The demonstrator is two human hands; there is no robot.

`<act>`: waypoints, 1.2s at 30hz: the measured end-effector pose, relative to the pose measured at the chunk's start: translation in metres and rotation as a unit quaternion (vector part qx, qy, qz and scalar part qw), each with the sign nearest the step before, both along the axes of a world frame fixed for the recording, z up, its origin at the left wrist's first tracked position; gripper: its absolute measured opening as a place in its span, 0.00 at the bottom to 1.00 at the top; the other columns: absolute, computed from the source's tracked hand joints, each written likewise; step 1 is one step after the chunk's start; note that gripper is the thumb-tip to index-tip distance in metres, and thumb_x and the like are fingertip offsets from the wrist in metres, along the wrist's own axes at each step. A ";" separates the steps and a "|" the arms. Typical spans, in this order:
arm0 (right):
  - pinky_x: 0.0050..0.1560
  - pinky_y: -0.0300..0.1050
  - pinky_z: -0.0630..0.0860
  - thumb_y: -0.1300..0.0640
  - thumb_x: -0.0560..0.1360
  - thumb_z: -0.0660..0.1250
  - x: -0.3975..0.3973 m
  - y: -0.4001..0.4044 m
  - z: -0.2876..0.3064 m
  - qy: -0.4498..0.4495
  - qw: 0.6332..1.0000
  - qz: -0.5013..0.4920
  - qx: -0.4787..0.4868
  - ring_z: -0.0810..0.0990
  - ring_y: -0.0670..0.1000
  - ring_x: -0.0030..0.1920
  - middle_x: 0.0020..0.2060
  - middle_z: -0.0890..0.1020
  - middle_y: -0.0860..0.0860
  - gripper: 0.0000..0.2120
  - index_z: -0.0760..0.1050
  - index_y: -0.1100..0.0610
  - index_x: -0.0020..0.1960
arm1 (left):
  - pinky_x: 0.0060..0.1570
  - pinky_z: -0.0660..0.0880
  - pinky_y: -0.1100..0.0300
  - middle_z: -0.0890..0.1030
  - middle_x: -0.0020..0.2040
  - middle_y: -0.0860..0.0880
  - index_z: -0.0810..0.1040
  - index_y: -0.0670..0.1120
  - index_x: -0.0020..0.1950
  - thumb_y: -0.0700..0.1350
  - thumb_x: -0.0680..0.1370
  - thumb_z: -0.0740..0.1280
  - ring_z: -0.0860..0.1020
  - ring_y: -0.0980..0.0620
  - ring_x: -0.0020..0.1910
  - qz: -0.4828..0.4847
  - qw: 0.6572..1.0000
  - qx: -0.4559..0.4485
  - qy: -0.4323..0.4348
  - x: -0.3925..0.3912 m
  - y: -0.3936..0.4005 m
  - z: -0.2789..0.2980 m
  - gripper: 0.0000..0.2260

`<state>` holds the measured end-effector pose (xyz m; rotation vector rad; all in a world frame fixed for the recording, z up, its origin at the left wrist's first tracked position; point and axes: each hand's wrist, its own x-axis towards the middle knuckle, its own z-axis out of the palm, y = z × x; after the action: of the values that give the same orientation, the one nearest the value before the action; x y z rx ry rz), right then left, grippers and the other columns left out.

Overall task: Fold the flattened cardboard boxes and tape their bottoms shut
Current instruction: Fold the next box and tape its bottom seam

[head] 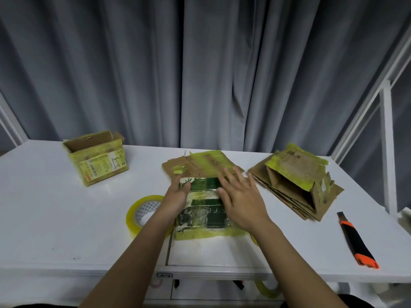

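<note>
Head view: a green printed cardboard box point(201, 207) stands at the middle of a white table point(66, 218), bottom flaps up. The left hand point(178, 193) grips its left edge, thumb on top. The right hand point(241, 197) lies flat, fingers spread, pressing the flaps shut. A roll of yellowish tape point(144, 211) sits just left of the box; flattened boxes point(293, 185) lie to its right, a folded box point(99, 157) far left, a utility knife point(355, 241) right. Best to keep the flaps level and meeting before taping the seam. Grey curtains point(200, 63) hang behind the box.
</note>
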<state>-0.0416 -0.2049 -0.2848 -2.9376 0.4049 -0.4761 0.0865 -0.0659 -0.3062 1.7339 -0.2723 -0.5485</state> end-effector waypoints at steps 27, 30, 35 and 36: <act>0.76 0.50 0.45 0.48 0.83 0.41 -0.006 0.012 -0.005 0.094 0.995 -0.021 -0.004 0.50 0.47 0.77 0.77 0.56 0.46 0.24 0.54 0.49 0.78 | 0.68 0.61 0.53 0.78 0.62 0.46 0.72 0.47 0.66 0.53 0.77 0.62 0.73 0.44 0.64 -0.077 0.853 0.400 -0.326 -0.013 0.091 -0.035 0.19; 0.76 0.50 0.44 0.48 0.83 0.43 -0.006 0.012 -0.002 0.105 0.994 -0.020 -0.002 0.49 0.47 0.77 0.77 0.55 0.46 0.24 0.54 0.49 0.78 | 0.61 0.69 0.51 0.75 0.66 0.44 0.70 0.45 0.68 0.53 0.78 0.64 0.72 0.42 0.64 0.019 0.934 0.262 -0.243 -0.015 0.096 -0.013 0.22; 0.76 0.52 0.41 0.45 0.83 0.41 -0.005 0.011 0.009 0.111 0.994 -0.018 0.016 0.49 0.48 0.77 0.78 0.55 0.47 0.25 0.54 0.49 0.78 | 0.58 0.71 0.47 0.78 0.59 0.44 0.74 0.45 0.62 0.55 0.73 0.66 0.75 0.42 0.58 0.029 0.953 0.109 -0.280 -0.023 0.096 0.030 0.21; 0.75 0.52 0.40 0.45 0.83 0.41 -0.004 0.011 0.013 0.108 0.994 -0.019 0.018 0.50 0.48 0.77 0.77 0.56 0.47 0.25 0.54 0.49 0.78 | 0.57 0.72 0.46 0.79 0.56 0.45 0.74 0.45 0.60 0.56 0.71 0.65 0.76 0.43 0.56 0.026 0.953 0.091 -0.289 -0.025 0.094 0.038 0.22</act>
<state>-0.0459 -0.1941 -0.2716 -2.9600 0.4905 -0.1514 0.0611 0.0281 -0.2686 2.0512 -0.6009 -0.0096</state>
